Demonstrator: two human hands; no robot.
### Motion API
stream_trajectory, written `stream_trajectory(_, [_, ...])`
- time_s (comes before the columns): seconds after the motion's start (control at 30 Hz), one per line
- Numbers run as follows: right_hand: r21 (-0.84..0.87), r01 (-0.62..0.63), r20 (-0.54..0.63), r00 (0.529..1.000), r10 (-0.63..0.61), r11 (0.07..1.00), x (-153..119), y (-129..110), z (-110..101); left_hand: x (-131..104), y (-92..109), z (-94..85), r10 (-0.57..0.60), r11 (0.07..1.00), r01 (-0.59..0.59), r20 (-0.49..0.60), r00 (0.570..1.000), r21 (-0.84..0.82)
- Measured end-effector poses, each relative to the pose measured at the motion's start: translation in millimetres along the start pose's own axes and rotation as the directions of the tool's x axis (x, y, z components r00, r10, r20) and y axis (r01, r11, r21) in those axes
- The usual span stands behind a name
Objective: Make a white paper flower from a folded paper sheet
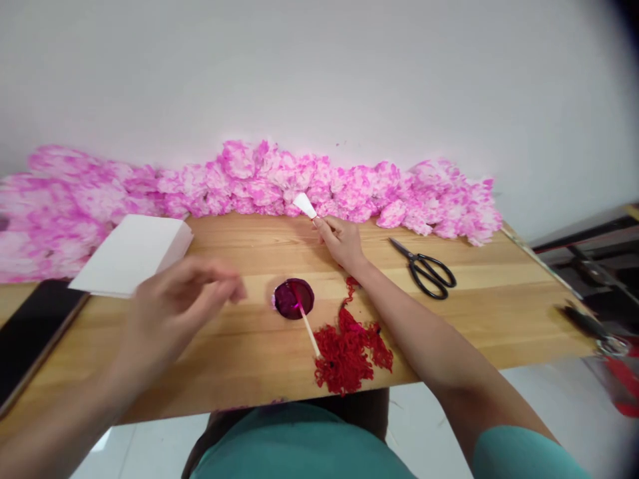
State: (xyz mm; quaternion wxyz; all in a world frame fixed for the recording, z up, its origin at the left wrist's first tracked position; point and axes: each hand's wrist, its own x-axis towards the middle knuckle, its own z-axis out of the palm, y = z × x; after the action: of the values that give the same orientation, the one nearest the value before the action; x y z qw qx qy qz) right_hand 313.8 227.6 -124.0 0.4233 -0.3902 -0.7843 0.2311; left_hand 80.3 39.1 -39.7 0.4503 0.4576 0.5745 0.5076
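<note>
My right hand (pixel 342 243) pinches the lower end of a small white fan-shaped piece of folded paper (pixel 305 205), with something red at its base. To the left, my left hand (pixel 192 299) hovers over the table beside the paper stack (pixel 134 256), slightly blurred, fingers curled and apart, holding nothing. Between the hands lies a round dish of dark magenta liquid (pixel 294 299), a thin wooden stick (pixel 310 332) leaning in it. A tangle of red yarn (pixel 347 356) rests near the front edge, below my right forearm.
Black-handled scissors (pixel 424 267) lie right of my right forearm. Pink and white paper flowers (pixel 299 179) line the back of the wooden table (pixel 499 306) along the wall. A dark phone (pixel 37 332) is at the left. Another tool (pixel 592 326) is at the right edge.
</note>
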Motion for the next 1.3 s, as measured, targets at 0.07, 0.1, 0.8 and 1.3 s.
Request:
stream_trajectory(0.07, [-0.001,0.006,-0.003,1.0,-0.006,1.0,-0.1,-1.2,-0.1,30.8,-6.4,10.1,-0.061,0.99,0.065,0.03,0.998,-0.127])
stream_trajectory(0.1, [-0.001,0.01,0.001,1.0,-0.01,1.0,-0.2,-1.8,0.0,43.2,-11.5,13.0,-0.085,0.968,0.103,0.09,0.992,-0.227])
stream_trajectory(0.8, [-0.326,0.369,0.107,0.929,-0.354,0.87,-1.6,-5.1,1.8,126.2,-31.4,45.5,0.635,0.615,-0.625,0.169,0.754,0.481])
stream_trajectory(1.3, [-0.435,0.437,0.224,0.899,-0.376,0.787,4.3,-3.0,-4.6,146.1,-66.0,51.5,0.572,0.348,-0.702,0.453,0.684,0.621])
